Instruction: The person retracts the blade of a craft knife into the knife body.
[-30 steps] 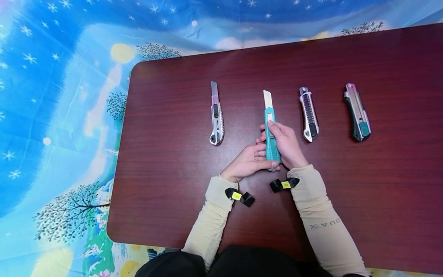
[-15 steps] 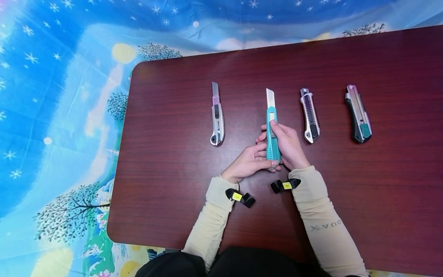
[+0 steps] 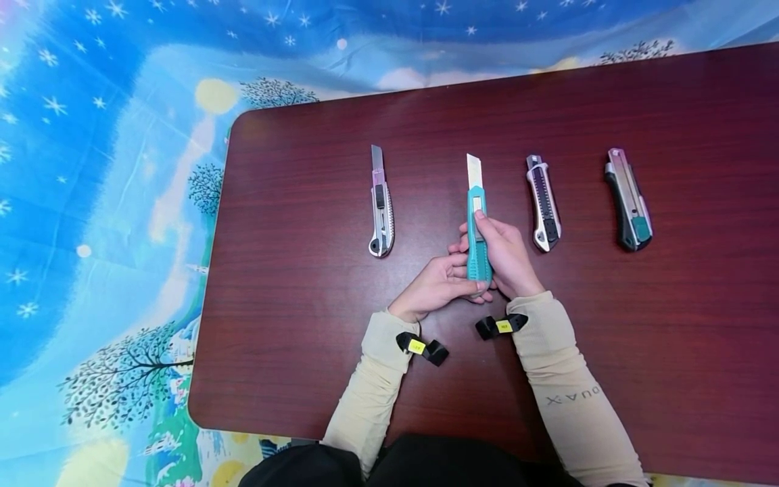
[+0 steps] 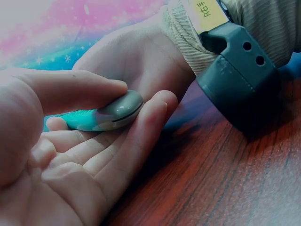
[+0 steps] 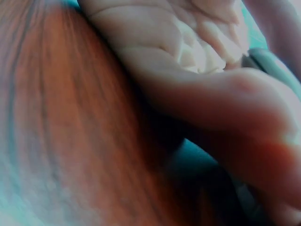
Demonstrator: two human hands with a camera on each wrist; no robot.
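Observation:
A teal snap-off utility knife [image 3: 478, 260] points away from the person, its silver blade extended past the handle. Its lower end lies between the thumb and fingers of my left hand [image 3: 437, 281], the thumb pressing from above. Farther up the handle, my right hand [image 3: 506, 256] grips from the right side, thumb on top by the slider, fingers passing underneath. The left wrist view shows the knife's rounded grey end [image 4: 121, 110] pinched over the left fingers. In the right wrist view, fingers mostly cover the knife, and only a bit of its grey end [image 5: 275, 66] shows.
A silver utility knife [image 3: 382, 216] with its blade out lies to the left on the dark red table [image 3: 292, 270]. To the right lie a white-and-black one [image 3: 544, 203] and a black-and-green one [image 3: 629, 199]. A patterned blue cloth [image 3: 122, 169] hangs beyond the table's edge.
The teal knife has turned slightly, so its blade tip sits a little farther right and away. Both hands keep their hold; the other knives lie where they were.

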